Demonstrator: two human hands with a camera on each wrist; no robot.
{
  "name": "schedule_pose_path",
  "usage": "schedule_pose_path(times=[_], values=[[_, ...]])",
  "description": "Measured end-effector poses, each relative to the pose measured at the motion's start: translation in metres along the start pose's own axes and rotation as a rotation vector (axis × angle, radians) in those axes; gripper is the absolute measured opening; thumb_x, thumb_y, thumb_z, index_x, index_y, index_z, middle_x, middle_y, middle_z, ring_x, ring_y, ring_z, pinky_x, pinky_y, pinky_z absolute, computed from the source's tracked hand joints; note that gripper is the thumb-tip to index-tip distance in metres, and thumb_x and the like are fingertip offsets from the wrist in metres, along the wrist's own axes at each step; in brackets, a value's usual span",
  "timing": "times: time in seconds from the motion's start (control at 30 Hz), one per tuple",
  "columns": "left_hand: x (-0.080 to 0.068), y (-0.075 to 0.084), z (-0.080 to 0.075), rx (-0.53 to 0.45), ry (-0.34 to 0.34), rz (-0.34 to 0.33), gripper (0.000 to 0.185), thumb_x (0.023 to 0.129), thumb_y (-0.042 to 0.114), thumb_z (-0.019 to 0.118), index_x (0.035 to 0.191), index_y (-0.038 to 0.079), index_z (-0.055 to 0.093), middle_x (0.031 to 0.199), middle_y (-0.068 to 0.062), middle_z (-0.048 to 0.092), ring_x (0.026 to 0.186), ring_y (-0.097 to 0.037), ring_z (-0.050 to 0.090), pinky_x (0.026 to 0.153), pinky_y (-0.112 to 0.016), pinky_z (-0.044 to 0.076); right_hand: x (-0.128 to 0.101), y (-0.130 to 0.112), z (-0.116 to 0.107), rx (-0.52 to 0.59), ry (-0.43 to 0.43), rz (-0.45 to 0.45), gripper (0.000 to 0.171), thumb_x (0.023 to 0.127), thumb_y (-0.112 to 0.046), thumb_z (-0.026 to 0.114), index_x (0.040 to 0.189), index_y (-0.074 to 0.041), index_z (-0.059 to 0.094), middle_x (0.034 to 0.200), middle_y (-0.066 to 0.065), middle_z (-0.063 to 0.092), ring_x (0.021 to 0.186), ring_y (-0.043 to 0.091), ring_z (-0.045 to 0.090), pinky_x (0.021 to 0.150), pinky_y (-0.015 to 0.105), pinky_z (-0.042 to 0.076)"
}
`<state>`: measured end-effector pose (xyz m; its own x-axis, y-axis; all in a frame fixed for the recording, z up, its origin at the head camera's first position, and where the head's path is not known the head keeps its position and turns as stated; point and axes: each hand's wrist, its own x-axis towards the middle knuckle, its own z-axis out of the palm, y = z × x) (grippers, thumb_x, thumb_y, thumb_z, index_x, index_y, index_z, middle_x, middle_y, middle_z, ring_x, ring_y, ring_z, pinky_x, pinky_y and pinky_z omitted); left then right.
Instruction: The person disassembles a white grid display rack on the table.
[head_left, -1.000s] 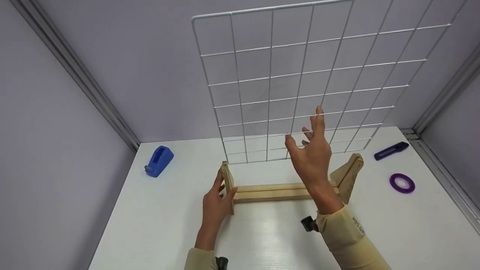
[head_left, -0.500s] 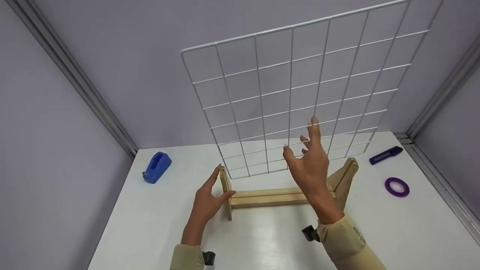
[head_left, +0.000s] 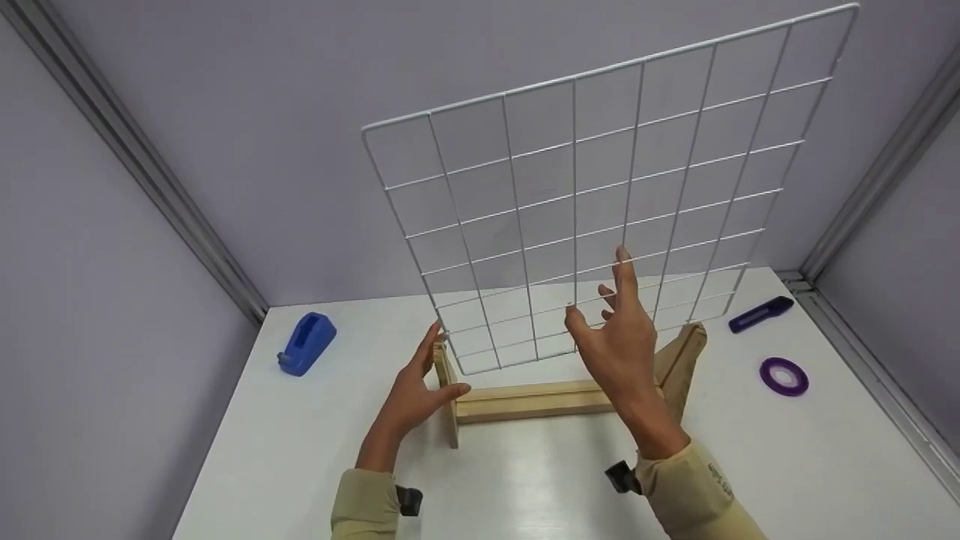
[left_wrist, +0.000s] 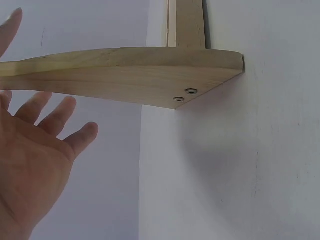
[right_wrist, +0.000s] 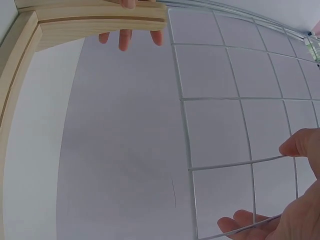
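Two hands: wire grid, wooden stand.

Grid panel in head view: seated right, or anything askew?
Askew: the white wire grid panel tilts left, its lower edge above the wooden stand rather than seated. Right hand holds it; left hand braces the stand's left end.

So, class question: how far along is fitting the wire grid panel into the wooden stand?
Done: the wooden stand sits on the table.
In hand: the right hand pinches the wire grid panel above it; the left hand is at the stand's end.
Left: seating the panel.
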<state>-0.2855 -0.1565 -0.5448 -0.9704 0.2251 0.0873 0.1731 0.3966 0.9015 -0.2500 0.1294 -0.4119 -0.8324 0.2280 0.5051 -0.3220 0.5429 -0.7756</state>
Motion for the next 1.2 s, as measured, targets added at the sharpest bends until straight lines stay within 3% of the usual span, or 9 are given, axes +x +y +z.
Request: schedule_pose_path(times=[0.2,0.43,0.67,0.83,1.07,1.2], values=[[0.005,-0.007,0.000,-0.113,-0.039,0.055,0.098,0.088,0.034,0.081,0.162,0.038,0.017,0.162,-0.003,0.040,0.151,-0.031,0.036,0.124,-0.057,0.027,0.000,0.001,0.000,0.003,-0.011,0.008,0.089,0.088,-0.011,0.072,0.162,-0.015,0.023,0.162,0.016,0.038,0.129,0.036,0.061,0.101,0.052,0.056],[0.009,-0.011,0.001,-0.181,-0.052,0.092,0.084,0.093,0.018,0.075,0.161,0.032,0.028,0.159,-0.004,0.045,0.147,-0.031,0.042,0.122,-0.058,0.031,-0.002,0.003,0.000,0.006,-0.020,0.014,0.090,0.089,-0.011,0.073,0.163,-0.017,0.022,0.162,0.015,0.038,0.129,0.035,0.061,0.101,0.052,0.056],[0.011,-0.013,0.000,-0.204,-0.066,0.086,0.058,0.094,0.022,0.074,0.147,0.019,0.050,0.152,-0.006,0.053,0.147,-0.030,0.043,0.120,-0.056,0.035,-0.003,0.003,0.000,0.004,-0.024,0.020,0.091,0.088,-0.010,0.074,0.163,-0.017,0.022,0.162,0.015,0.038,0.129,0.035,0.061,0.101,0.052,0.055],[0.012,-0.013,0.000,-0.210,-0.057,0.070,0.046,0.093,0.019,0.075,0.136,0.018,0.057,0.142,-0.006,0.059,0.142,-0.028,0.048,0.119,-0.054,0.038,-0.003,0.002,-0.001,0.001,-0.024,0.030,0.091,0.088,-0.011,0.074,0.163,-0.017,0.022,0.162,0.014,0.039,0.129,0.034,0.061,0.102,0.051,0.055],[0.009,-0.014,0.001,-0.209,-0.046,0.036,0.053,0.093,0.024,0.076,0.139,0.010,0.055,0.142,-0.007,0.059,0.142,-0.031,0.048,0.115,-0.053,0.043,-0.005,0.005,-0.002,-0.013,-0.043,0.015,0.095,0.088,-0.010,0.074,0.163,-0.014,0.018,0.163,0.017,0.036,0.132,0.037,0.059,0.101,0.052,0.055],[0.007,-0.014,0.001,-0.203,-0.035,0.033,0.054,0.092,0.026,0.076,0.140,0.013,0.054,0.142,-0.007,0.060,0.141,-0.032,0.049,0.113,-0.053,0.046,-0.004,0.007,-0.002,-0.026,-0.054,-0.001,0.095,0.087,-0.009,0.074,0.163,-0.012,0.017,0.160,0.020,0.040,0.132,0.038,0.059,0.100,0.053,0.055]])
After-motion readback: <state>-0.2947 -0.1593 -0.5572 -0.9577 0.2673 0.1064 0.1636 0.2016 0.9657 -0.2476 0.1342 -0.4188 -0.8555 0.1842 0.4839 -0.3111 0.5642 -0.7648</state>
